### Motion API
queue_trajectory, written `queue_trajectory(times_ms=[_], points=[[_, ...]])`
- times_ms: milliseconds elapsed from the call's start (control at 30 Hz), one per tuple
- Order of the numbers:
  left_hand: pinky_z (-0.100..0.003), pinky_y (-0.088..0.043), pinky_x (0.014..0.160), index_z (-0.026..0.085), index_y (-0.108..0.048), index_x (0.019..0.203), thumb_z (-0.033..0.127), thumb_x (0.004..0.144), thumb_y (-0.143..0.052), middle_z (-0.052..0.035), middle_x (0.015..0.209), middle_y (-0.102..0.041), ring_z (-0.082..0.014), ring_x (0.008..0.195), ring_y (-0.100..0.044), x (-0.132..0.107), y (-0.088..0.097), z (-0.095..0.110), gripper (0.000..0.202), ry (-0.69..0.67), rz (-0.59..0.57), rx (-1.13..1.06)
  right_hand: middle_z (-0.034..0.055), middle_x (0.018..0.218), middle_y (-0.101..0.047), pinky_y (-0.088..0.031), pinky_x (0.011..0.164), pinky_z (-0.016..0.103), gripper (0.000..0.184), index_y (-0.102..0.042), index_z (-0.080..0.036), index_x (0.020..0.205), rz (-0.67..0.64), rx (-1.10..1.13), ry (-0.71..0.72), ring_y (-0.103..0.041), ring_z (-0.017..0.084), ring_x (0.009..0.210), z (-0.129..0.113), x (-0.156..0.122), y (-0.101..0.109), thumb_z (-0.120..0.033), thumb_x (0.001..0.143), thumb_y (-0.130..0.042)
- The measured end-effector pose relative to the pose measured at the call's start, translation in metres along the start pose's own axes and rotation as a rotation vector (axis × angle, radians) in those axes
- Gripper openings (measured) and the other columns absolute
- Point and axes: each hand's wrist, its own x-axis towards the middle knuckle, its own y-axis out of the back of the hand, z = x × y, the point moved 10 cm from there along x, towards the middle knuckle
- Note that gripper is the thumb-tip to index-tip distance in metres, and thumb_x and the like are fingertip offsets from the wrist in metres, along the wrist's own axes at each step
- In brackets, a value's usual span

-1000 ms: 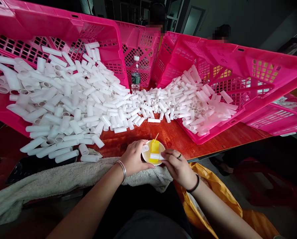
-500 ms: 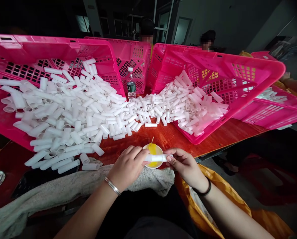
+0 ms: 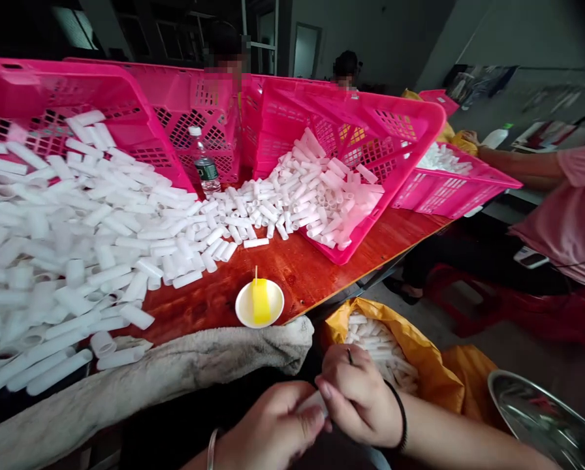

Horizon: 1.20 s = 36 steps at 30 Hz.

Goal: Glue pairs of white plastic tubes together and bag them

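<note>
In the head view, low and near my lap, my left hand [image 3: 280, 424] is closed round a short white plastic tube [image 3: 316, 406], its thumb lying along the top. My right hand [image 3: 363, 401] meets it at the tube's other end, fingers curled and thumb tip pressed there. Most of the tube is hidden by the fingers. A small dark mark shows on my right hand's fingers; I cannot tell what it is. Behind the hands, an orange sack [image 3: 420, 352] holds many similar white tubes. On the table stands a white bowl [image 3: 243, 313] with a yellow piece and a thin stick.
A large heap of white tubes [image 3: 101, 222] spreads between tipped pink crates [image 3: 400, 176]. A water bottle [image 3: 207, 171] stands behind it. A grey towel [image 3: 199, 359] lines the table's front edge. At right are a metal basin [image 3: 542, 418] and a co-worker in a pink shirt [image 3: 576, 222].
Both hands have come down and towards me with the white tube, from in front of the bowl to over my lap beside the sack. The view has swung right.
</note>
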Motion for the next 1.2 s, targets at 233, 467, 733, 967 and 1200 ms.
queue_trajectory(times_ms=[233, 467, 733, 967, 1200], points=[[-0.052, -0.039, 0.104, 0.021, -0.023, 0.142, 0.053, 0.077, -0.064, -0.0177, 0.139, -0.040, -0.0358, 0.129, -0.039, -0.028, 0.125, 0.016, 0.083, -0.350, 0.783, 0.803, 0.0069, 0.069, -0.063, -0.048, 0.060, 0.031, 0.026, -0.059, -0.018, 0.076, -0.262, -0.503, -1.079, -0.062, 0.021, 0.065, 0.178, -0.166, 0.057, -0.036, 0.089, -0.046], [-0.057, -0.027, 0.109, 0.019, -0.003, 0.146, 0.044, 0.063, -0.078, -0.0212, 0.151, -0.021, -0.0389, 0.139, -0.021, 0.024, 0.161, -0.025, 0.115, -0.160, 0.622, 0.714, 0.0162, 0.122, -0.056, -0.045, 0.094, 0.036, 0.035, -0.055, -0.013, 0.121, -0.131, -0.429, -0.467, -0.058, 0.023, 0.108, 0.123, 0.003, 0.010, -0.031, 0.094, -0.042], [-0.054, -0.035, 0.104, 0.021, -0.013, 0.143, 0.037, 0.061, -0.080, -0.0164, 0.139, -0.044, -0.0356, 0.127, -0.043, 0.027, 0.163, -0.026, 0.107, -0.246, 0.664, 0.557, 0.0144, 0.098, -0.067, -0.049, 0.075, 0.036, 0.026, -0.068, -0.012, 0.101, -0.769, -0.752, -0.108, -0.062, 0.027, 0.091, 0.083, 0.141, -0.107, -0.021, 0.093, -0.044], [-0.053, -0.031, 0.107, 0.019, -0.027, 0.137, 0.044, 0.054, -0.082, -0.0182, 0.141, -0.040, -0.0360, 0.130, -0.039, 0.027, 0.166, -0.032, 0.103, -0.157, 0.702, 0.528, 0.0201, 0.094, -0.065, -0.048, 0.071, 0.040, 0.020, -0.068, -0.006, 0.093, -0.792, -0.753, -0.140, -0.060, 0.032, 0.092, 0.066, 0.132, -0.136, -0.013, 0.087, -0.050], [-0.053, -0.030, 0.106, 0.019, -0.020, 0.141, 0.040, 0.051, -0.084, -0.0168, 0.138, -0.045, -0.0357, 0.129, -0.040, 0.025, 0.163, -0.030, 0.113, -0.160, 0.677, 0.497, 0.0158, 0.087, -0.067, -0.045, 0.076, 0.033, 0.019, -0.068, -0.009, 0.082, -0.647, -0.522, -0.234, -0.062, 0.024, 0.082, 0.111, 0.123, -0.114, -0.010, 0.086, -0.049]])
